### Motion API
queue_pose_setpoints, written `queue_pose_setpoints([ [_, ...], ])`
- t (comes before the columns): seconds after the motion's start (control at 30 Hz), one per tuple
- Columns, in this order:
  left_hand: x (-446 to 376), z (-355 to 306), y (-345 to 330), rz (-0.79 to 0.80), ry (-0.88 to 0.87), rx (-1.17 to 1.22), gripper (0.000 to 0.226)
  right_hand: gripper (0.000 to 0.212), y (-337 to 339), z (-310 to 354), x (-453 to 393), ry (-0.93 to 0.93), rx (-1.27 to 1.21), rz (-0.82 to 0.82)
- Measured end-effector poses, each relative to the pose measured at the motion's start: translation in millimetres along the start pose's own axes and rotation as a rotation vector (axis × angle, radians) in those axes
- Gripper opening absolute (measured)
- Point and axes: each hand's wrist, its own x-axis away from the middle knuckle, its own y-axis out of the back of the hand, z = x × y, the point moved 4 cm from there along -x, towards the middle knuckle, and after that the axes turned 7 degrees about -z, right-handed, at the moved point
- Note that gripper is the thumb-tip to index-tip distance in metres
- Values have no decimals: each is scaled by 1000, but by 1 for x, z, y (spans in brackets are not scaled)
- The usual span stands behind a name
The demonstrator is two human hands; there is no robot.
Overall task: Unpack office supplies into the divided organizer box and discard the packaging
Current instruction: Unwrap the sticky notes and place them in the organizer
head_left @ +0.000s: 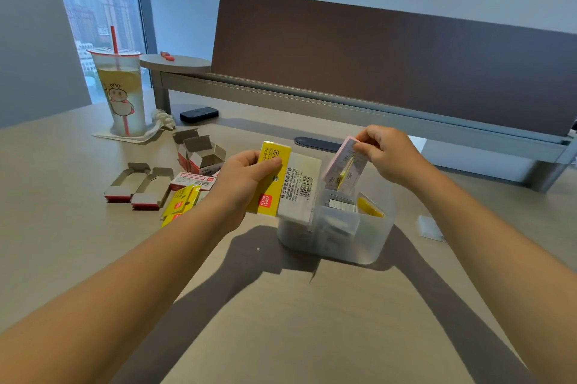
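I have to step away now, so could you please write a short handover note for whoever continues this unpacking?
Left hand: holds the yellow sticky-note pack beside the organizer box.
Right hand: grip on the pink note pads, tilted over the box.
Done: several items already in the box; empty cartons and yellow wrappers lie on the desk's left.
Left: seat the pads, unpack the yellow pack, discard packaging.

both bare forearms reach forward from the near edge of the table, converging toward its middle. the left hand (pixel 246 177) is raised, wrist bent slightly, thumb laid flat across the front of what it grips and fingers curled behind. the right hand (pixel 385 154) sits a little higher and farther back, knuckles up, fingertips (pixel 362 146) pinched together pointing left.
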Motion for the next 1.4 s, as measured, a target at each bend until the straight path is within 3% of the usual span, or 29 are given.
queue_pose_setpoints([
  [0.4, 0, 1, -1, 0, 13, -7, 10, 8, -1, -4, 6, -7, 5, 80],
  [0.7, -1, 0, -4, -23, 16, 1, 11, 22, -24, -5, 5, -3, 17, 115],
  [0.87, -1, -2, -9, -78, 23, 68, 12, 23, -18, -6, 11, 1, -93, -15],
  [1.0, 1, -6, -18, -109, 22, 144, 9, 4, -8, 4, 26, -3, -342, -121],
  [1.1, 4, -7, -25, -116, 15, 168, 7, 15, -7, 11, 36, -1, -490, -83],
  [1.2, 9, -8, -31, -90, 0, 187, 7, 25, -9, 16, 42, 25, -498, -20],
  [1.4, 12, -7, -28, -109, 2, 192, 5, 23, -4, 10, 44, 30, -490, -103],
])
